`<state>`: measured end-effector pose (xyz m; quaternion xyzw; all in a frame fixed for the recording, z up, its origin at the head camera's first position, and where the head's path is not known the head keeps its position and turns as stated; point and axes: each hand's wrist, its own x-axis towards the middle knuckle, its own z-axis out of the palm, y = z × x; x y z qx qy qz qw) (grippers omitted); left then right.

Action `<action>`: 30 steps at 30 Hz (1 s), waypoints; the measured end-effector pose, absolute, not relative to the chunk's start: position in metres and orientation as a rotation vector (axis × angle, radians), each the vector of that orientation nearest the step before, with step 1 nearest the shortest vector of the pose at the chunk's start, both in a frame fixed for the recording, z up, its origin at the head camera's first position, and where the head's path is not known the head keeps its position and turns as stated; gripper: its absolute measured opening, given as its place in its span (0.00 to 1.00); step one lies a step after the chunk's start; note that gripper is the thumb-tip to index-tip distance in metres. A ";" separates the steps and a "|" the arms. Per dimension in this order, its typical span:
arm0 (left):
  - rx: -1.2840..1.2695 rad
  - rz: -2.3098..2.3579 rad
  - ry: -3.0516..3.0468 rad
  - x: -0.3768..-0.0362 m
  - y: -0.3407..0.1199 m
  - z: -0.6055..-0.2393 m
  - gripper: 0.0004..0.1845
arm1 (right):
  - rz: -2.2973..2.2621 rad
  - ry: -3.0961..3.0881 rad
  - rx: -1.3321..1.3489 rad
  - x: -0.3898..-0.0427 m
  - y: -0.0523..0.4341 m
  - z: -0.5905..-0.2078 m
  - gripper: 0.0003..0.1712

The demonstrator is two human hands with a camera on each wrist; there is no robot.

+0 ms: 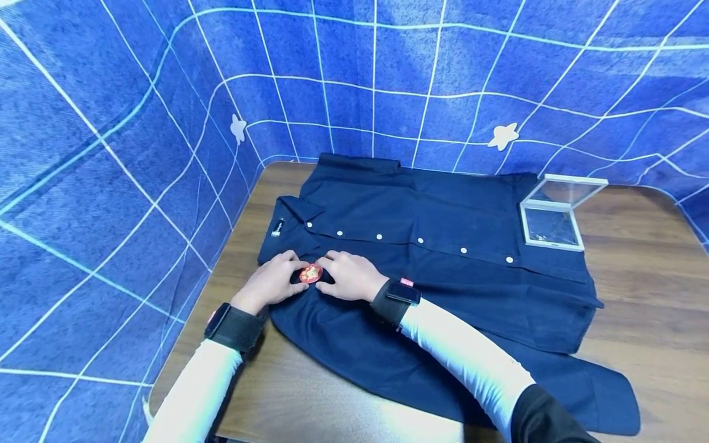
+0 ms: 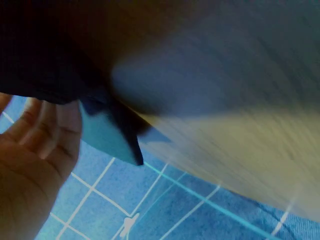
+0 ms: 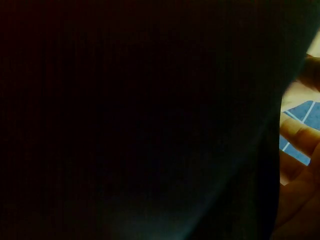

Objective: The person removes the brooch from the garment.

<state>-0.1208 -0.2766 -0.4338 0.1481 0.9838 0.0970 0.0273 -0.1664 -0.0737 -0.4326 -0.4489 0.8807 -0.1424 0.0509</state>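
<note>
- Head view: a round red badge (image 1: 311, 273) with a pale figure lies between the two hands, on the dark blue shirt (image 1: 471, 203), below the collar opening.
- Head view: the left hand (image 1: 271, 280) pinches the badge at its left edge, thumb on the near side and forefinger on the far side; the badge's face shows beyond the fingertips.
- Head view: the right hand (image 1: 350, 275) pinches the opposite edge in the same manner, so the badge sits in the gap between both grips.
- Head view: the shirt is spread over a wooden table (image 1: 642, 271), collar to the left, with a row of white buttons (image 1: 421, 240) on the far side of the hands.
- Head view: a white-framed case (image 1: 552, 226) stands with its lid raised at the shirt's right part, well apart from the hands; a blue curtain (image 1: 415, 55) with white lines rises behind the table.
- Left wrist view: the left hand's fingers bend up beneath dark cloth, with the wooden surface to the right and the curtain below; the badge is out of sight.
- Right wrist view: darkness, probably shirt cloth, covers most of it; fingers show at the right edge, and the grip cannot be judged from here.
</note>
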 end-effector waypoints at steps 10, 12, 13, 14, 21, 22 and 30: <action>0.716 0.341 3.178 -0.114 -0.286 -0.436 0.12 | -0.439 2.677 -1.337 -0.164 -0.074 -0.435 0.26; 0.760 0.364 3.196 -0.114 -0.286 -0.435 0.11 | -0.452 2.675 -1.337 -0.164 -0.074 -0.435 0.24; 0.779 0.373 3.204 -0.114 -0.285 -0.435 0.10 | -0.456 2.674 -1.338 -0.164 -0.074 -0.435 0.24; 0.798 0.379 3.211 -0.114 -0.284 -0.435 0.10 | -0.459 2.672 -1.340 -0.164 -0.074 -0.435 0.24; 0.891 0.353 3.261 -0.112 -0.278 -0.433 0.07 | -0.456 2.665 -1.332 -0.164 -0.073 -0.433 0.23; 0.906 0.349 3.269 -0.112 -0.277 -0.432 0.07 | -0.452 2.665 -1.334 -0.164 -0.074 -0.433 0.23; 1.007 0.335 3.286 -0.112 -0.272 -0.430 0.07 | -0.417 2.678 -1.399 -0.166 -0.076 -0.436 0.19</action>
